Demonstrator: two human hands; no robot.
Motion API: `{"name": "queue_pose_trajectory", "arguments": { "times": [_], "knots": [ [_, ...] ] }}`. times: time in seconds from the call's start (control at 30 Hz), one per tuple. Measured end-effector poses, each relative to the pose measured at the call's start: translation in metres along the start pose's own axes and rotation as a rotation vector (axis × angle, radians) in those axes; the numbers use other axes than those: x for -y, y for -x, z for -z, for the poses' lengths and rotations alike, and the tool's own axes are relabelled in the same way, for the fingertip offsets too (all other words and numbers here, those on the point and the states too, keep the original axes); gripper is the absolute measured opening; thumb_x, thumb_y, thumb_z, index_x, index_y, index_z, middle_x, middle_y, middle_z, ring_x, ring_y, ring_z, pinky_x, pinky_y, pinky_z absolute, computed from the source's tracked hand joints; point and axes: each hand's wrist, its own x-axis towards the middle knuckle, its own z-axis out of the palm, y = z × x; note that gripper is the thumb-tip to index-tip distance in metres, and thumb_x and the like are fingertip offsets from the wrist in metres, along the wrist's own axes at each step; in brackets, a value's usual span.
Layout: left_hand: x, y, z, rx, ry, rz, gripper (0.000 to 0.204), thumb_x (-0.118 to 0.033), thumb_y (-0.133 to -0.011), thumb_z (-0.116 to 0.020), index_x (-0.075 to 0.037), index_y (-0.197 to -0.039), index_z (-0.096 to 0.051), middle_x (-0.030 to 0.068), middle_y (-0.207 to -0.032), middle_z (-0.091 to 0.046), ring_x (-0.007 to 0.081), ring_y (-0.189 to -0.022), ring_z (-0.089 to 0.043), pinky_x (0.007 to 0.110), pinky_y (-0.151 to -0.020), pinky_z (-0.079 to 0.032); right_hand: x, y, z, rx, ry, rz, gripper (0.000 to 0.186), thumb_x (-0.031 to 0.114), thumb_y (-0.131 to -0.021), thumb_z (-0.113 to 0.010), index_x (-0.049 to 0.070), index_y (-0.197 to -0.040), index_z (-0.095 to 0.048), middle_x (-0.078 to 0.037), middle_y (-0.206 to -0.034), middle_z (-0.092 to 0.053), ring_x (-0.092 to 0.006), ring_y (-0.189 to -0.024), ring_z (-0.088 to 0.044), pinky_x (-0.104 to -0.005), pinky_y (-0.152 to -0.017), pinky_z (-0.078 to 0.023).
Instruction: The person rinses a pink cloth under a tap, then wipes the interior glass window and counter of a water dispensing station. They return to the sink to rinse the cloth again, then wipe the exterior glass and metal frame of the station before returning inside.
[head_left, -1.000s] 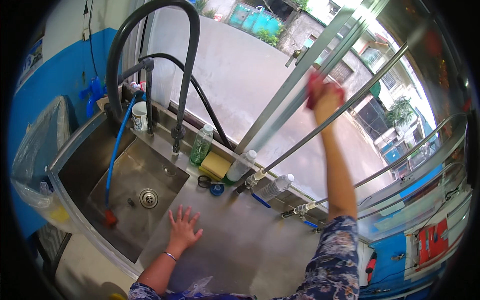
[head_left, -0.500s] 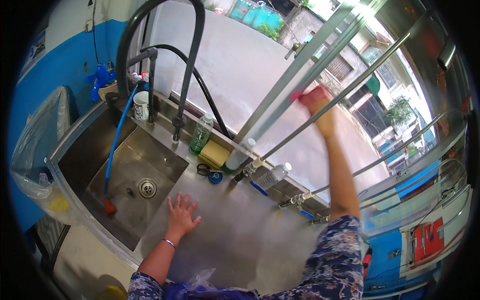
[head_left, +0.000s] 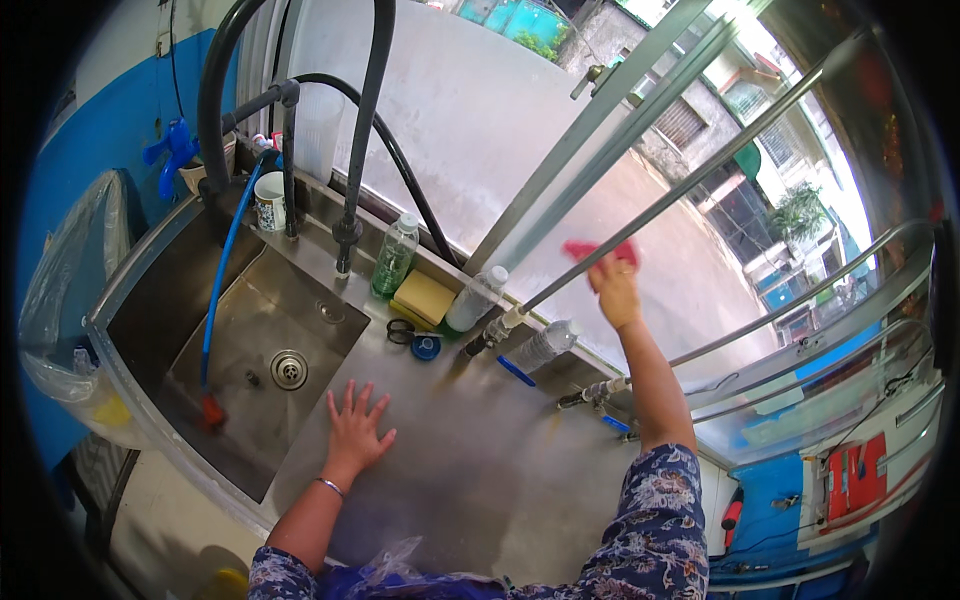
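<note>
My right hand (head_left: 616, 285) is stretched out at the window pane, its fingers pressing a red cloth (head_left: 608, 252) that is slightly blurred. A slanting metal pipe (head_left: 680, 195) passes close by the cloth. Flat on the steel counter (head_left: 450, 490) rests my left hand (head_left: 357, 430), fingers spread and holding nothing, just right of the sink basin (head_left: 255, 440). Beyond that hand stand a green-tinted bottle (head_left: 396, 258), a yellow sponge (head_left: 424, 298) and a clear bottle (head_left: 478, 300). Dark-handled scissors (head_left: 400, 332) and a round blue lid (head_left: 426, 347) lie nearer.
A tall black hose faucet (head_left: 370, 110) rises behind the sink. Blue tubing (head_left: 228, 270) hangs into the basin beside a patterned mug (head_left: 270, 202). Another clear bottle (head_left: 543, 346) leans among the valves along the counter's back edge. A clear plastic bag (head_left: 70, 290) hangs at left.
My right hand and the red cloth have moved down along the window, slightly to the left. My left hand stays flat on the counter while the whole view shifts a little.
</note>
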Motion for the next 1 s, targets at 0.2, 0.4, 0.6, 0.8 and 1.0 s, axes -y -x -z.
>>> {"name": "queue_pose_trajectory", "arguments": {
  "times": [0.2, 0.4, 0.6, 0.8, 1.0],
  "knots": [
    [0.000, -0.001, 0.003, -0.009, 0.016, -0.009, 0.065, -0.047, -0.078, -0.065, -0.022, -0.136, -0.053, 0.0096, -0.148, -0.038, 0.0371, -0.144, -0.021, 0.067, -0.115, -0.007, -0.051, -0.037, 0.064, -0.206, -0.479, 0.043, 0.021, 0.023, -0.091, -0.053, 0.015, -0.107, -0.064, -0.009, -0.113, -0.055, -0.0256, -0.094, -0.055, -0.0400, -0.082, -0.045],
    [-0.004, -0.002, 0.006, 0.013, -0.023, -0.009, 0.065, -0.047, -0.078, -0.065, -0.022, -0.137, -0.052, 0.0101, -0.147, -0.038, 0.0368, -0.144, -0.022, 0.067, -0.115, -0.009, -0.245, -0.074, 0.191, -1.066, -0.265, -0.752, 0.024, 0.018, -0.091, -0.059, 0.009, -0.113, -0.060, -0.015, -0.091, -0.059, -0.0267, -0.079, -0.059, -0.0371, -0.077, -0.048],
    [-0.003, -0.003, 0.007, 0.012, -0.018, -0.005, 0.065, -0.047, -0.078, -0.065, -0.021, -0.136, -0.052, 0.0108, -0.147, -0.039, 0.0373, -0.143, -0.022, 0.067, -0.114, -0.009, -0.125, -0.048, 0.089, -0.982, 0.042, -0.709, 0.050, 0.006, -0.089, -0.057, 0.011, -0.139, -0.051, -0.022, -0.110, -0.051, -0.0388, -0.097, -0.053, -0.0459, -0.089, -0.041],
    [-0.004, -0.003, 0.006, 0.001, 0.000, -0.003, 0.064, -0.045, -0.077, -0.065, -0.020, -0.134, -0.053, 0.0121, -0.145, -0.038, 0.0383, -0.143, -0.022, 0.067, -0.114, -0.009, -0.016, -0.003, 0.037, -0.503, -0.342, -0.435, 0.041, 0.030, -0.098, -0.057, 0.000, -0.126, -0.057, -0.028, -0.111, -0.055, -0.0406, -0.107, -0.055, -0.0461, -0.099, -0.039],
    [-0.007, -0.003, 0.009, 0.023, -0.017, -0.021, 0.064, -0.045, -0.077, -0.065, -0.019, -0.134, -0.053, 0.0122, -0.145, -0.038, 0.0383, -0.142, -0.022, 0.067, -0.114, -0.009, -0.172, -0.014, 0.101, -1.000, -0.055, -0.894, 0.067, 0.001, -0.081, -0.061, 0.014, -0.144, -0.044, -0.022, -0.117, -0.049, -0.0347, -0.107, -0.051, -0.0406, -0.093, -0.041]
  ]
}}
